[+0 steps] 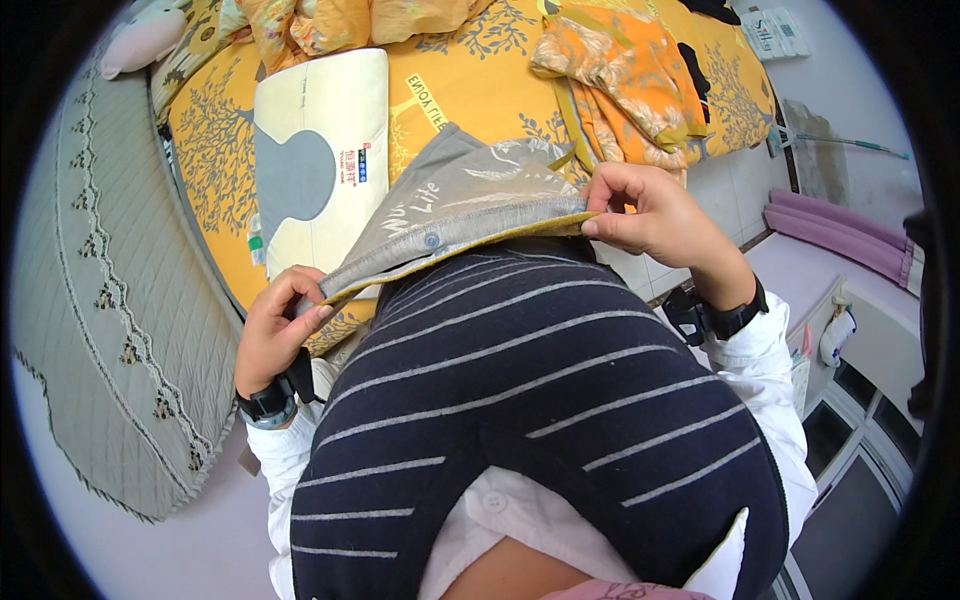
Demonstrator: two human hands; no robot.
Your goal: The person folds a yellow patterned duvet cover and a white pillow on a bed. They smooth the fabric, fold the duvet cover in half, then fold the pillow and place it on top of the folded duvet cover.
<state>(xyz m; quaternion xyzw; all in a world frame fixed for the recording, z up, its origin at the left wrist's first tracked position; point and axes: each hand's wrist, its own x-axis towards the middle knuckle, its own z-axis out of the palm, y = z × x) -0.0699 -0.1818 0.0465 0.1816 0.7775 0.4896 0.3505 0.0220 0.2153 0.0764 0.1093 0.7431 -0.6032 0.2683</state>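
Observation:
A grey fabric cover, likely a pillowcase, is stretched between my hands in front of my waist. It bears pale lettering and a leaf print, and its hemmed edge has a yellow border and a round blue snap button. My left hand pinches one end of that edge between thumb and fingers. At the other end, my right hand grips the edge the same way, higher in the view. The far part of the cover droops onto the bed. Just beyond it lies a white contoured pillow with a grey inset and printed writing.
A yellow tree-print sheet covers the bed. Crumpled orange floral fabric lies at right, orange bedding at the far side. A grey quilted cover hangs at left below a pink plush toy. A mop stands right.

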